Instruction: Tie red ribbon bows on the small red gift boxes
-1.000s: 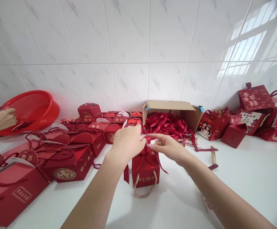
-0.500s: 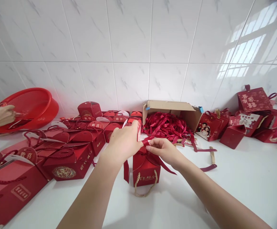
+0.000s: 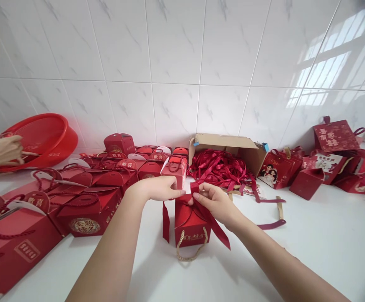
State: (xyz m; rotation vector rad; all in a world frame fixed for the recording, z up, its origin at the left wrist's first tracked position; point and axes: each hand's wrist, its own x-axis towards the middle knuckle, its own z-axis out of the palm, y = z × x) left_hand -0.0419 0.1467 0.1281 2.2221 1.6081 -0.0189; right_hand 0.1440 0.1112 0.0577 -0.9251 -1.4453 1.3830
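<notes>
Red ribbon in right hand passes box edge; wide tabletop rightward.

The right hand pinches a red ribbon over a small red box on the desk; the left hand is just beside it. Beyond the right hand, a cardboard carton holds tangled ribbons; left of the left hand stand gift boxes.

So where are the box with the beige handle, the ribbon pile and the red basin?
Beige-handled box (image 3: 186, 219): head view, on its folded top.
Ribbon pile (image 3: 218, 167): head view, middle of the heap.
Red basin (image 3: 70, 140): head view, outer wall.
</notes>
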